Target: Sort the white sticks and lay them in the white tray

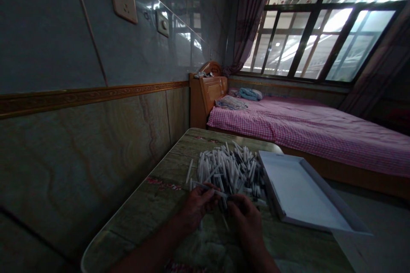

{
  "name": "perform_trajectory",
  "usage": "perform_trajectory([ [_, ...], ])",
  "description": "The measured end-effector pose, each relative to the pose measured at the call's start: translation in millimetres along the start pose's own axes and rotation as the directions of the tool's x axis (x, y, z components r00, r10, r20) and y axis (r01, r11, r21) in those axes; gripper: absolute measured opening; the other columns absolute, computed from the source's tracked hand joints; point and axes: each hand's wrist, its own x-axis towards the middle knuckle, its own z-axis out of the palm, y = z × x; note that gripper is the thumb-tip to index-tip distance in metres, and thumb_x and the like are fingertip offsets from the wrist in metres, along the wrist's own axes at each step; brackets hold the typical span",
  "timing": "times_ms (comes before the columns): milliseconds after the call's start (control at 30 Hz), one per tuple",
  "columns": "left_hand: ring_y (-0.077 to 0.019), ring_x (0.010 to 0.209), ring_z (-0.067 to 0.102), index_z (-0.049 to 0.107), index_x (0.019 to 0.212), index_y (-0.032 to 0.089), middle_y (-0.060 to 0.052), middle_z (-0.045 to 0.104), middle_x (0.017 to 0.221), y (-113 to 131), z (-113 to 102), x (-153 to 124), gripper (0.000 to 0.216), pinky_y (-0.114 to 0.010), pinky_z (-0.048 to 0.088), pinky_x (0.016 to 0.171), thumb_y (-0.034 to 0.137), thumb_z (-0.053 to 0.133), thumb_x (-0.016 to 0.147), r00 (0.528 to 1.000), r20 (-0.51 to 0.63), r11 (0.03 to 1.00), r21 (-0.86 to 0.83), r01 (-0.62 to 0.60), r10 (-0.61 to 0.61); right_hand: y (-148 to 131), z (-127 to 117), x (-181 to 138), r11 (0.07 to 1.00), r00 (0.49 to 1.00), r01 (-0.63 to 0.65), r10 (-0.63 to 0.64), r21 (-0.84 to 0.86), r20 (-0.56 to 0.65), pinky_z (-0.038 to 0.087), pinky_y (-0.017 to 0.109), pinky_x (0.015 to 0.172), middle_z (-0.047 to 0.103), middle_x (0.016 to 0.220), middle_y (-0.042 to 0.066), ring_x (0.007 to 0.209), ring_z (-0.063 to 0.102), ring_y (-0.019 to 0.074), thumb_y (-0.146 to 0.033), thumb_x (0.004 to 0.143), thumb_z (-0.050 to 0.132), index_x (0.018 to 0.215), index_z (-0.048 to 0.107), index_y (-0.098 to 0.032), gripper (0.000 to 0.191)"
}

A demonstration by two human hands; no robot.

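My left hand [199, 205] pinches a slim white pen-like stick [220, 193] between thumb and fingers. The stick lies roughly level, its right end pointing at my right hand [246, 217]. That hand is closed, its fingertips around a small dark piece at the stick's right end; the piece is too dim to name. Just beyond both hands, a heap of similar white sticks [224, 164], some with dark parts, covers the table. One loose stick [189, 171] lies left of the heap.
The patterned table [141, 217] has a pale raised edge and stands beside the tiled wall [128, 136]. A shallow white tray [304, 192] sits right of the heap, overhanging the table's right edge. Behind is a bed [304, 123] with a pink checked cover, below a window.
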Motion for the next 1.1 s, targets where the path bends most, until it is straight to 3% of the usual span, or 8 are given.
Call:
perform_trajectory([
  [533,-0.0171,0.068,0.07,0.065,0.079,0.015,-0.004,0.075,0.078,-4,2,-3,0.042,-0.026,0.053,0.061,0.033,0.092,0.052,0.998,-0.041,0.99,0.131,-0.045,0.051,1,-8,1,0.973,0.989,0.151,-0.148,-0.175,0.028,0.052,0.028,0.064,0.072,0.073,0.002,0.07,0.066,0.0207,-0.035,0.074,0.066,0.079,0.072,-0.022,0.016],
  [733,-0.0184,0.065,0.07,0.065,0.078,0.015,-0.004,0.075,0.074,-8,1,-2,0.044,-0.026,0.052,0.058,0.037,0.092,0.05,0.994,-0.048,0.979,0.184,-0.089,0.099,-1,-11,2,0.966,0.99,0.136,-0.128,-0.218,0.049,0.052,0.027,0.06,0.072,0.071,0.001,0.066,0.066,0.0199,-0.037,0.076,0.063,0.079,0.07,-0.022,0.016],
  [1100,-0.0191,0.062,0.07,0.065,0.076,0.016,-0.005,0.075,0.069,-10,6,-7,0.039,-0.026,0.052,0.056,0.036,0.09,0.055,0.987,-0.054,0.97,0.203,-0.135,0.149,14,-18,6,0.757,0.9,0.435,-0.375,-0.487,0.22,0.049,0.026,0.063,0.067,0.074,0.003,0.067,0.064,0.018,-0.037,0.094,0.048,0.082,0.064,-0.024,0.023],
])
